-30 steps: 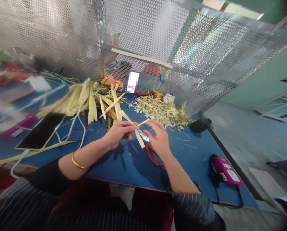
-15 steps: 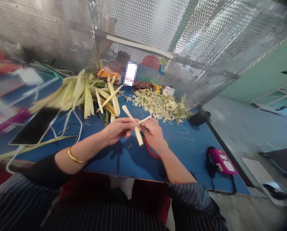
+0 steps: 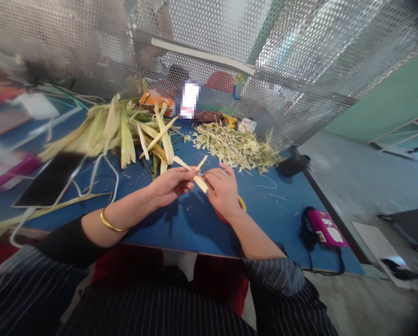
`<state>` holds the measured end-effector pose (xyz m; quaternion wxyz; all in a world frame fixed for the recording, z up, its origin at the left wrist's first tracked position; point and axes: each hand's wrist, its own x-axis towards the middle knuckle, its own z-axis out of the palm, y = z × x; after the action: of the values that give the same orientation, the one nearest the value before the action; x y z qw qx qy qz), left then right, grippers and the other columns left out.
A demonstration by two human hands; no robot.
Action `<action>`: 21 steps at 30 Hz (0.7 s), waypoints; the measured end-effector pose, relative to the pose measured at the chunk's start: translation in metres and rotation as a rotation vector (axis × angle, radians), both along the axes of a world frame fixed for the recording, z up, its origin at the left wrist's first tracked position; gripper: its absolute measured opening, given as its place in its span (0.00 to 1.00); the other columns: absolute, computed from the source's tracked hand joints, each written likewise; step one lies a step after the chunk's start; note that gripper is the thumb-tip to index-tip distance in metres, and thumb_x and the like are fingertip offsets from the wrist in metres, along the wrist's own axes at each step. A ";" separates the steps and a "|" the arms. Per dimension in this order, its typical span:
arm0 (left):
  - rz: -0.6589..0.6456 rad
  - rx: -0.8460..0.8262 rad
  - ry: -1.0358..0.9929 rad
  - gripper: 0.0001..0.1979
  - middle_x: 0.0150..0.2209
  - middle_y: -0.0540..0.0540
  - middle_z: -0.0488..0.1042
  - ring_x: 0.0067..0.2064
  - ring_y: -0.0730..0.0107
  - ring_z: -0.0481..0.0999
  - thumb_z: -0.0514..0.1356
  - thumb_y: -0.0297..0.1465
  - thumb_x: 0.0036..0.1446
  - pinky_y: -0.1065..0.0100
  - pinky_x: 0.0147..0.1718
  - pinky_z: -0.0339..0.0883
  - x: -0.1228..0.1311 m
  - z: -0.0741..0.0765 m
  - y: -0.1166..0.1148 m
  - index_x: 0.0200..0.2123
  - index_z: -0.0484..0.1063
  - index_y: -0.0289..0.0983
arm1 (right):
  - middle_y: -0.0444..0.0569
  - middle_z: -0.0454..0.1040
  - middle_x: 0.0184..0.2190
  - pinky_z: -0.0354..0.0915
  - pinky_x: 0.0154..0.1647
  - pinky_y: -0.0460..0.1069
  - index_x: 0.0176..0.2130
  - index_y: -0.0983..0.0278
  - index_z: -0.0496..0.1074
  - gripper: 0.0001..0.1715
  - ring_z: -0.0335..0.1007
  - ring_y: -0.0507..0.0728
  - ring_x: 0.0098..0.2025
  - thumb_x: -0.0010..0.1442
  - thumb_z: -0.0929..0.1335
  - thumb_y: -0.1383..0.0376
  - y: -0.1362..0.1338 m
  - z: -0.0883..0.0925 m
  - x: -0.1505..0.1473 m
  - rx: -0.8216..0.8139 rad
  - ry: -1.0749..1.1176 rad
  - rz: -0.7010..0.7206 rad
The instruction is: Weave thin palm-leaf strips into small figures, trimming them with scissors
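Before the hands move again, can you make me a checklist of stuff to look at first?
1. Left hand pinching the crossed husk strips: ok.
2. Right hand close beside the strips: ok.
3. Strips fastened where they cross: cannot tell, fingers cover it.
4. Red-and-yellow handle fully in sight: not ok, the right hand covers part of it.
5. Pile of shredded husk apart from both hands: ok, it lies farther back on the table.
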<state>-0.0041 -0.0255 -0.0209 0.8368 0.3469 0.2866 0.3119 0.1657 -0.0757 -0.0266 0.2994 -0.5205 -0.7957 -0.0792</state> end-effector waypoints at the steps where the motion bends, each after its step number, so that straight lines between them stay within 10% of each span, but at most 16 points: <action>1: -0.007 0.000 -0.003 0.05 0.22 0.52 0.69 0.20 0.84 0.67 0.61 0.24 0.53 0.81 0.18 0.61 0.000 0.000 0.000 0.35 0.72 0.33 | 0.45 0.75 0.31 0.48 0.59 0.54 0.31 0.62 0.70 0.10 0.69 0.53 0.38 0.60 0.61 0.69 0.001 -0.001 0.000 0.000 0.001 -0.013; 13: -0.180 -0.073 -0.241 0.07 0.21 0.54 0.65 0.16 0.85 0.58 0.61 0.28 0.54 0.78 0.17 0.55 -0.010 0.016 -0.001 0.37 0.72 0.33 | 0.43 0.76 0.41 0.52 0.60 0.56 0.43 0.56 0.71 0.12 0.70 0.53 0.45 0.63 0.60 0.62 -0.006 0.010 -0.001 -0.059 0.429 -0.005; 21: -0.205 0.055 -0.135 0.11 0.24 0.49 0.70 0.19 0.81 0.66 0.58 0.30 0.56 0.77 0.18 0.59 -0.007 0.010 -0.001 0.42 0.72 0.33 | 0.42 0.77 0.32 0.51 0.60 0.57 0.32 0.58 0.73 0.06 0.72 0.53 0.38 0.59 0.66 0.62 -0.004 0.006 -0.003 -0.105 0.436 0.075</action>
<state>-0.0111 -0.0260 -0.0107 0.8718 0.3756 0.1840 0.2551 0.1629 -0.0794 -0.0210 0.4395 -0.5102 -0.7341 0.0876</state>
